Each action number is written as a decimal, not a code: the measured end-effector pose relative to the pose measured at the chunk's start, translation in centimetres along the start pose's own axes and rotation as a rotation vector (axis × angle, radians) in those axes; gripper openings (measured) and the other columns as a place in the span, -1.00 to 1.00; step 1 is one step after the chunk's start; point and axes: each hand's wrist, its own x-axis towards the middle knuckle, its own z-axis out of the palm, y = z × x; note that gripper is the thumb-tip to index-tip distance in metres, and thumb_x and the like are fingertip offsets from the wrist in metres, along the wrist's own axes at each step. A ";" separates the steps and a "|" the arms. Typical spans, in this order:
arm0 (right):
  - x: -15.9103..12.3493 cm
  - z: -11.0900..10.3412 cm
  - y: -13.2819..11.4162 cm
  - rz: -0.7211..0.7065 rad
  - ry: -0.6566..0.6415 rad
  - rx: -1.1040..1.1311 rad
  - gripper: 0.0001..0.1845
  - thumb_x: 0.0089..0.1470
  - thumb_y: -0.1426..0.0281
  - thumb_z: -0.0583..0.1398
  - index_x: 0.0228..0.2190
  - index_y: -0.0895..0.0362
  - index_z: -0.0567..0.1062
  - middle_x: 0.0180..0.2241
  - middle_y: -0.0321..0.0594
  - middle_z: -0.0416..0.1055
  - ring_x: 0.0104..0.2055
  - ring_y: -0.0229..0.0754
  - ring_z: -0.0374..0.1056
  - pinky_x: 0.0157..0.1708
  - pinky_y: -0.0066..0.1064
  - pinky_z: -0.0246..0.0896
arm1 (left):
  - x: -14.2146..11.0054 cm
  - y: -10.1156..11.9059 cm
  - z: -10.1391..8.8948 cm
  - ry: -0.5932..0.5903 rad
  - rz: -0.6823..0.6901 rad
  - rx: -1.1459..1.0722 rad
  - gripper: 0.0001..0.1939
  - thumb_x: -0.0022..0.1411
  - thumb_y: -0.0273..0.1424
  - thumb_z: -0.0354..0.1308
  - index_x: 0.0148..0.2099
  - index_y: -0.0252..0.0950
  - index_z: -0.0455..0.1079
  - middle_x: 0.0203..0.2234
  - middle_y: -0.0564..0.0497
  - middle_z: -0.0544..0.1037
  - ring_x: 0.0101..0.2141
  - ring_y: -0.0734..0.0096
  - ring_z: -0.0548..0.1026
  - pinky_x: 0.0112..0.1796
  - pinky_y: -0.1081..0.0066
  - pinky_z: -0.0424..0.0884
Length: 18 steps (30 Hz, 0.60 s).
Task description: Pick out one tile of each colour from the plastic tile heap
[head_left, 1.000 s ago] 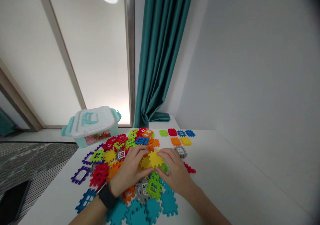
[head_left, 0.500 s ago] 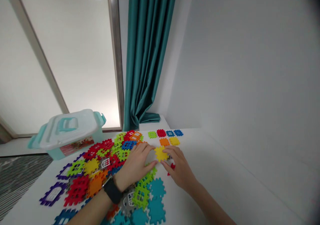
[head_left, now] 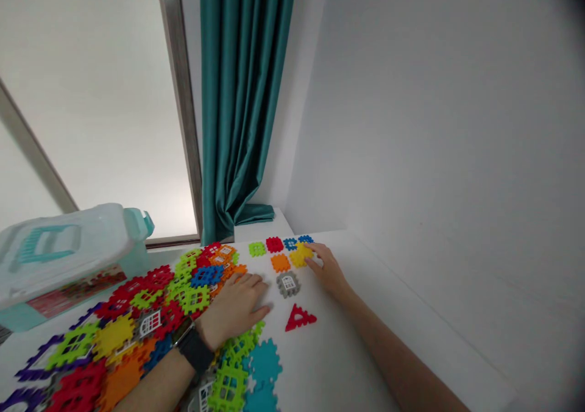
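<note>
My right hand pinches the right edge of a yellow notched building tile near the table's far edge. Whether another yellow tile lies under it I cannot tell. My left hand, with a dark watch on its wrist, is palm down with fingers extended, over the right side of the tile pile; it grips nothing visible. Between the hands lie a grey window tile and a red triangle piece. Close by the yellow tile are orange, green, red and blue tiles.
A lidded clear storage box with turquoise handles stands at the left. Turquoise tiles lie at the near edge of the pile. A green curtain hangs behind the white table, and a wall runs along the right.
My right hand has carried the yellow tile away from my left hand to the far group, uncovering the grey tile and red triangle. My left hand has let go. The view has swung right.
</note>
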 end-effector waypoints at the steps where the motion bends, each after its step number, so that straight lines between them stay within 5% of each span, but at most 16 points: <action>1: 0.1 0.2 0.5 0.008 -0.006 -0.004 -0.63 0.26 0.18 0.14 0.01 0.05 0.51 0.01 -0.05 0.49 0.08 0.02 0.39 0.11 0.03 0.31 | 0.0 0.0 0.1 -0.003 0.005 0.004 -0.68 0.38 -0.23 0.12 0.10 -0.21 0.45 0.07 -0.16 0.54 0.09 0.01 0.47 0.12 0.01 0.31; 18: -0.6 1.1 1.6 0.032 -0.113 -0.056 -0.65 0.12 0.34 0.21 -0.04 0.06 0.57 -0.01 -0.12 0.55 0.07 0.02 0.41 0.17 -0.02 0.26 | -0.1 -0.2 0.1 -0.021 -0.006 -0.016 -0.71 0.38 -0.26 0.11 0.09 -0.13 0.49 0.11 -0.12 0.54 0.12 0.03 0.48 0.16 -0.02 0.29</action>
